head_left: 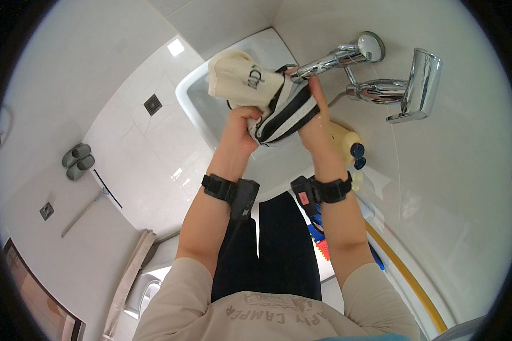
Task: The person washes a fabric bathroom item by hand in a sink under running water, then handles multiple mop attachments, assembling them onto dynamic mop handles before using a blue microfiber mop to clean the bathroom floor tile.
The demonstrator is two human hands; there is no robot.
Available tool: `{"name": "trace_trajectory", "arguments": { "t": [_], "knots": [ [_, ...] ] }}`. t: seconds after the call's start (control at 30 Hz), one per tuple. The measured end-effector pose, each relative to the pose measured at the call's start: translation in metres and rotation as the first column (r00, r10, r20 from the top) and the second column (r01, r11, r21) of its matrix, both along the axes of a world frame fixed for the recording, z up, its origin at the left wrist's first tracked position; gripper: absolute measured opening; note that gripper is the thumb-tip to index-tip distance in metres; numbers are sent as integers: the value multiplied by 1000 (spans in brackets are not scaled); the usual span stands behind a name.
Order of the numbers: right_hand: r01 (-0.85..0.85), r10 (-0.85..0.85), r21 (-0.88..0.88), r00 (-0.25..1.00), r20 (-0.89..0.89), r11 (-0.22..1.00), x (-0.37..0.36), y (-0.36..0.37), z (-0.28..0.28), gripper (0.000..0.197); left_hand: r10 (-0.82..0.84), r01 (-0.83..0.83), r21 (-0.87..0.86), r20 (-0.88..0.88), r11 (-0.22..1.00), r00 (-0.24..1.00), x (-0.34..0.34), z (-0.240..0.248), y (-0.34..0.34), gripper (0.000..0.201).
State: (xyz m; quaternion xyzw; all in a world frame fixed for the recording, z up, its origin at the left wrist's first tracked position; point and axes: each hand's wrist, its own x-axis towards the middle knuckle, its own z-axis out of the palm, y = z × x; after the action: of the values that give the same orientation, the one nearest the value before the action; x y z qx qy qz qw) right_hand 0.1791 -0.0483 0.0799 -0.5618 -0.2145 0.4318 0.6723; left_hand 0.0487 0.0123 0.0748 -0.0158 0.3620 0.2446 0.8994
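Observation:
Over a white basin, both hands hold a black-and-white striped sneaker [290,113], tilted, close below the faucet spout. My left hand [242,131] is closed round its near left end, with the thumb on top. My right hand [316,116] grips the right side, its fingers reaching toward the spout and partly hidden behind the sneaker. A cream fabric piece [239,79] with dark print sticks out of the sneaker at upper left; whether it is a tongue, a sock or a cloth I cannot tell. The chrome faucet [327,61] nearly touches the sneaker's upper edge.
The white basin's rim [190,105] surrounds the work. Yellowish bottles with dark caps [356,150] stand right of my right forearm. A chrome wall fitting [418,85] juts out at the right. Grey slippers [78,162], a squeegee [88,210] and a floor drain [152,104] lie left.

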Motion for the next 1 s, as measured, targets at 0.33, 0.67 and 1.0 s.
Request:
{"name": "trace_trajectory", "arguments": {
  "t": [0.33, 0.67, 1.0],
  "knots": [
    [-386, 352, -189, 916, -190, 903, 26, -11, 59, 71, -11, -116, 437, 278, 892, 961, -29, -64, 28, 37],
    [145, 107, -293, 709, 697, 945, -36, 17, 28, 46, 334, -363, 261, 150, 895, 931, 9, 51, -5, 38],
    [46, 420, -494, 460, 782, 868, -21, 34, 36, 37, 335, -305, 670, 89, 677, 938, 17, 7, -6, 28]
  ]
}}
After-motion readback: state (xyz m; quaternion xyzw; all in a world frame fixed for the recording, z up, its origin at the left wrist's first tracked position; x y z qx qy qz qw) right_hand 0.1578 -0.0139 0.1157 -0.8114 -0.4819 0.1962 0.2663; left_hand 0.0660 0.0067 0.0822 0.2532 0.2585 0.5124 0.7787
